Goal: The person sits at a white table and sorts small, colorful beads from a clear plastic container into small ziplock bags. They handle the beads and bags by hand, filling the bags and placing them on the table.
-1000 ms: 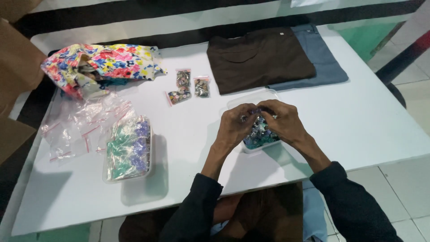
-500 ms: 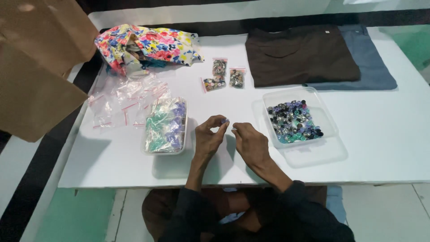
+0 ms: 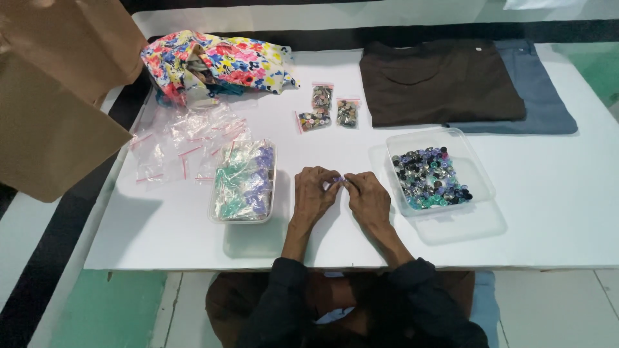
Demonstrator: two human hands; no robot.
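Dim, even light; soft shadows.

Left hand (image 3: 314,192) and right hand (image 3: 367,195) meet fingertip to fingertip — forearms angled inward, each grip pinched.

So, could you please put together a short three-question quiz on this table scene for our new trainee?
1. True or false: the clear tray of mixed buttons lies on the side of the person's right hand.
2. Which thing lies nearest the left hand? A: the floral cloth bundle. B: the clear tub of filled bags. C: the brown folded garment.
3. How many small filled bags lie in the cluster between the floral cloth bundle and the brown folded garment?

Key: 1 true. 2 B. 3 three.
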